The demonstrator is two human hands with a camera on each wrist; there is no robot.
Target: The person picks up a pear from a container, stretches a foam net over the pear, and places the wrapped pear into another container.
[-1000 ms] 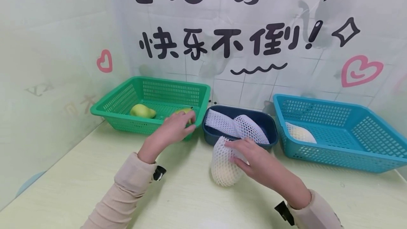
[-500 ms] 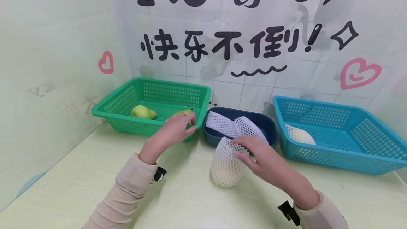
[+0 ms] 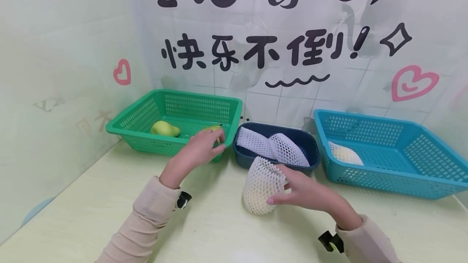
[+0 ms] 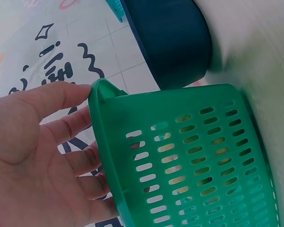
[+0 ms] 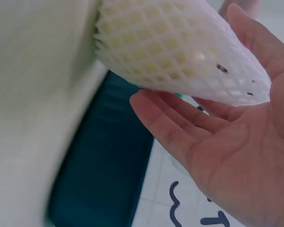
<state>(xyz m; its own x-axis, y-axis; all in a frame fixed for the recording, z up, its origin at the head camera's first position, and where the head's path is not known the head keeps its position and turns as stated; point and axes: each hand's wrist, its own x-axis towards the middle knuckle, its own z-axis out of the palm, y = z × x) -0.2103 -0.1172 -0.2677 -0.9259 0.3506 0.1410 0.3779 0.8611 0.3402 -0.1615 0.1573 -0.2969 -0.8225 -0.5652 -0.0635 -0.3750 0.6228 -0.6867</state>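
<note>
A fruit in a white foam net [image 3: 260, 188] stands on the table, its pale yellow skin showing through the mesh. My right hand [image 3: 305, 190] holds it from the right, thumb on its near side and fingers behind it. In the right wrist view the net's loose end [image 5: 241, 87] lies between thumb and fingers. My left hand [image 3: 201, 149] rests over the near right corner of the green basket [image 3: 146, 141]. Its thumb touches the rim in the left wrist view, and its loosely bent fingers hang inside, near a yellow-green pear [image 3: 212, 128] partly hidden by the hand.
Another yellow-green pear [image 3: 164, 128] lies in the green basket. The dark blue tub [image 3: 241, 158] in the middle holds white foam nets [image 3: 289, 149]. At right, a blue basket [image 3: 395, 182] holds a netted fruit [image 3: 345, 154]. A printed cloth [image 3: 234, 72] hangs behind.
My right hand has come down from the top of the net to the fruit's right side, its thumb now on the near side. The left hand has stayed still.
</note>
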